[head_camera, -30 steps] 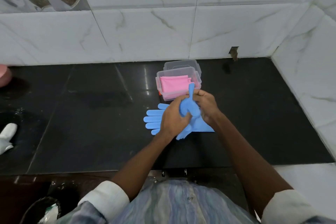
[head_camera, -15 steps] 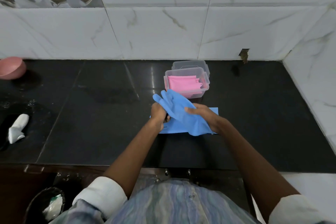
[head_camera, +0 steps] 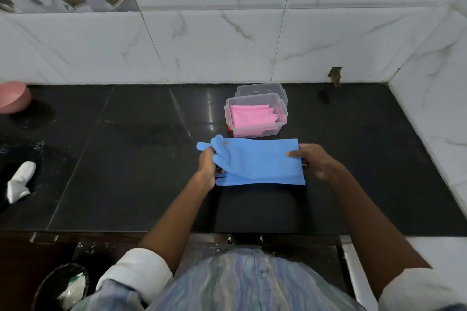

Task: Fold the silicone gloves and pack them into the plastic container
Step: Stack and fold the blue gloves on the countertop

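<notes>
**Blue gloves held flat between both hands**

Head view: the blue silicone gloves (head_camera: 257, 161) lie stretched across the black bench (head_camera: 126, 171), finger ends to the left, cuffs to the right. The left hand (head_camera: 208, 169) grips the finger end, its fingers curled under. The right hand (head_camera: 312, 159) pinches the cuff edge. Just behind them stands the clear plastic container (head_camera: 255, 115), holding folded pink gloves (head_camera: 250, 115).

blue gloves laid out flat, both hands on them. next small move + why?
Probably fold the blue gloves in half, the left hand carrying the finger end over to the cuff end held by the right hand. Laid out, they look longer than the plastic container, where the pink gloves already lie folded.
</notes>
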